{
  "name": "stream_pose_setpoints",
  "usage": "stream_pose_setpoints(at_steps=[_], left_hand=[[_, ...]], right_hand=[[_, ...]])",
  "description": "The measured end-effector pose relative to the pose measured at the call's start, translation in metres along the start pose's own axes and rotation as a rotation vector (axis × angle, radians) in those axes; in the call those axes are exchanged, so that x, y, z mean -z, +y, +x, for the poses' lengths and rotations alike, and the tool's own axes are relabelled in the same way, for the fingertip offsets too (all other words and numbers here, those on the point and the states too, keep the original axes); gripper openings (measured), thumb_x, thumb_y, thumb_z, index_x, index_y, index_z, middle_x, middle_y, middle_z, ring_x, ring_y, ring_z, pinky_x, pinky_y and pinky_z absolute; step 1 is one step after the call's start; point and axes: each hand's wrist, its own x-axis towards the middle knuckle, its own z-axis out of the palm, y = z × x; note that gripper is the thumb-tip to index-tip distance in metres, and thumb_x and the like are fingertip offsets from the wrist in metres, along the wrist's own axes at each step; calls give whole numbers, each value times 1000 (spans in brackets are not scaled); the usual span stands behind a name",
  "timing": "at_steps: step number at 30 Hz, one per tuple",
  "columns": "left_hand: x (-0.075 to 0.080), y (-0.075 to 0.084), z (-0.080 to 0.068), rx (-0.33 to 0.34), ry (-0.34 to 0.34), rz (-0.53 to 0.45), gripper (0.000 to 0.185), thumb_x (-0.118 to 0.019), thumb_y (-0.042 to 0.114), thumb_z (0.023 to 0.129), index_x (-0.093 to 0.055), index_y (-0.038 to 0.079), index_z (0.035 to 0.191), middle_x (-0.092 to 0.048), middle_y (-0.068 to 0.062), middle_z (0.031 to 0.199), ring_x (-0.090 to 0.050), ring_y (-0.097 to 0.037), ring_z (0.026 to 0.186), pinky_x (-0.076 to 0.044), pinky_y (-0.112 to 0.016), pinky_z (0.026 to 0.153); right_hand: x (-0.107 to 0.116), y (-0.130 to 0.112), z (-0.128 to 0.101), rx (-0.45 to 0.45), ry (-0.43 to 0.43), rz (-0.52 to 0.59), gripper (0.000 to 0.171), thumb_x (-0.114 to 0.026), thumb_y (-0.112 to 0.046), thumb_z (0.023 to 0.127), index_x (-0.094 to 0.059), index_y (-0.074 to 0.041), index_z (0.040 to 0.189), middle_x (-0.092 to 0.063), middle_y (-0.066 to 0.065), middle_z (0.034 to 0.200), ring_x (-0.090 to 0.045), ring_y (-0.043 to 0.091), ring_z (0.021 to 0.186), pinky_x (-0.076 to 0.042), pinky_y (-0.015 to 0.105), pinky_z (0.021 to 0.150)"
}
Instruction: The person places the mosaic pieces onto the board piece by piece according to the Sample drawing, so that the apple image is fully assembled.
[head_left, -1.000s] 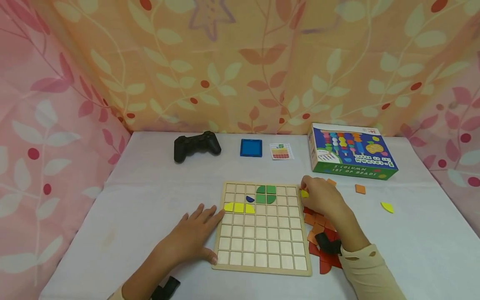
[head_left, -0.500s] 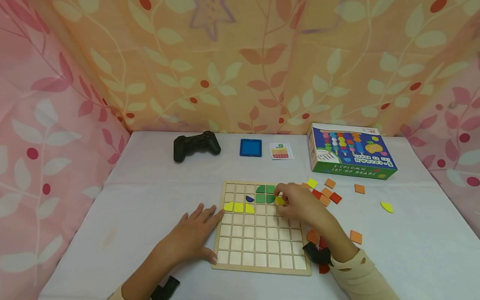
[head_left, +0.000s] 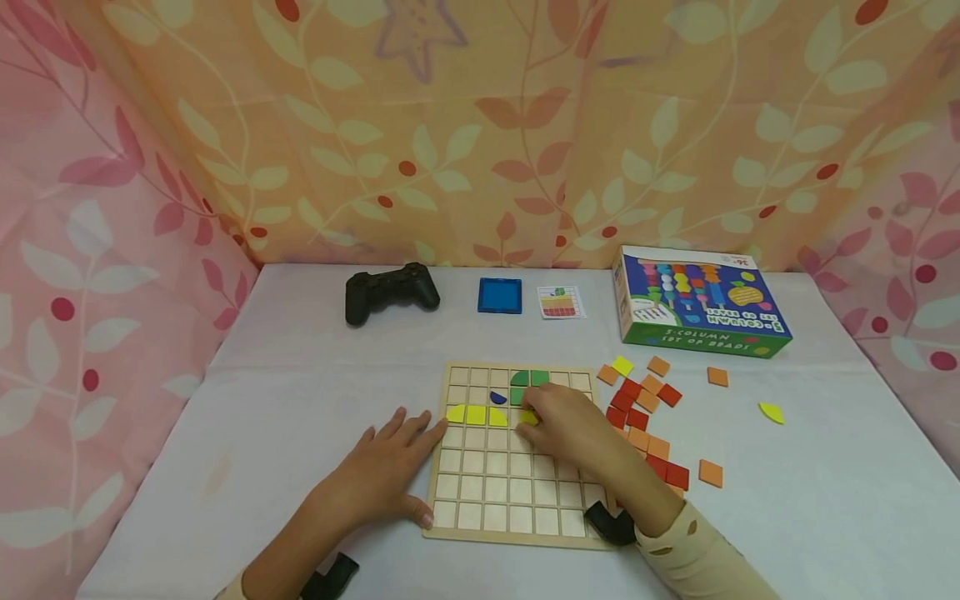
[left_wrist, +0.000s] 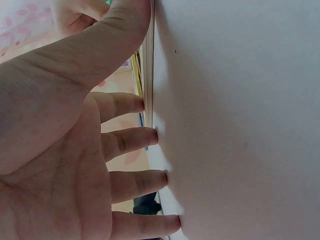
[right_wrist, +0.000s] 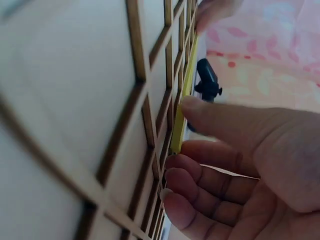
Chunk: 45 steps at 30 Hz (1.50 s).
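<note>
A wooden grid board [head_left: 480, 534] lies on the white table, with three yellow tiles [head_left: 476, 415] in its third row and green tiles [head_left: 519, 379] above them. A dark blue half-round tile [head_left: 498, 398] lies among the upper cells. My right hand [head_left: 573, 429] pinches a yellow tile [head_left: 529, 417] low over the board, just right of the yellow row; the right wrist view shows thumb and fingers around this yellow tile [right_wrist: 179, 131]. My left hand [head_left: 386, 467] rests spread on the table, thumb and index finger at the board's left edge. Its fingers [left_wrist: 135, 182] are straight in the left wrist view.
Red and orange tiles [head_left: 649, 446] lie scattered right of the board, with a yellow quarter-round tile [head_left: 771, 413] farther out. Behind stand a black game controller [head_left: 392, 293], a blue square tray [head_left: 499, 296], a pattern card [head_left: 560, 302] and a bead-set box [head_left: 703, 302].
My right hand has carried the yellow tile left from the scattered pile, over the board's right edge, to the third row. My left hand has stayed in place.
</note>
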Motion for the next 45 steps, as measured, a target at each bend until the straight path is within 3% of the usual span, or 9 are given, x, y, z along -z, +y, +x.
stream_pose_setpoints(at_steps=[6, 12, 23, 34, 39, 45], left_hand=[[1, 0, 0, 0, 0, 4, 117, -90, 56, 59, -39, 14, 155, -37, -14, 157, -24, -44, 146, -30, -71, 104], [1, 1, -1, -2, -3, 2, 117, -89, 56, 59, -39, 15, 156, -37, -15, 158, -24, -45, 146, -30, -71, 104], [2, 0, -2, -3, -2, 6, 119, -87, 59, 57, -38, 15, 156, -36, -14, 158, -24, -44, 146, -30, -71, 104], [1, 0, -1, -1, -6, -8, 118, -89, 57, 58, -39, 14, 155, -36, -15, 158, -24, -45, 146, -29, -72, 104], [1, 0, 0, 4, -8, -8, 118, -89, 56, 58, -39, 14, 156, -36, -15, 158, -23, -45, 146, -29, -72, 104], [1, 0, 0, 7, -10, -6, 117, -88, 57, 59, -38, 16, 156, -36, -13, 158, -22, -44, 147, -28, -71, 105]], right_hand=[[-1, -2, -1, 44, 45, -7, 16, -83, -13, 83, -68, -15, 76, -55, -8, 68, -50, 12, 64, -47, 28, 63], [-3, -1, -3, 104, 66, 20, 11, -78, -2, 85, -75, -12, 85, -65, -4, 79, -57, 11, 71, -55, 29, 73], [0, 0, -3, 100, 44, 24, 17, -76, 2, 85, -77, -6, 100, -72, 3, 95, -61, 15, 82, -55, 32, 79], [7, 5, -5, 186, -19, 16, 12, -76, -1, 86, -79, -11, 92, -66, -3, 86, -59, 12, 79, -54, 32, 76], [27, 24, -6, 102, 14, 18, 14, -74, -3, 89, -79, -10, 99, -68, 0, 93, -63, 17, 86, -56, 38, 80], [55, 74, -9, -94, 127, -56, 25, -71, -1, 89, -73, 1, 113, -66, 17, 105, -64, 34, 95, -54, 53, 84]])
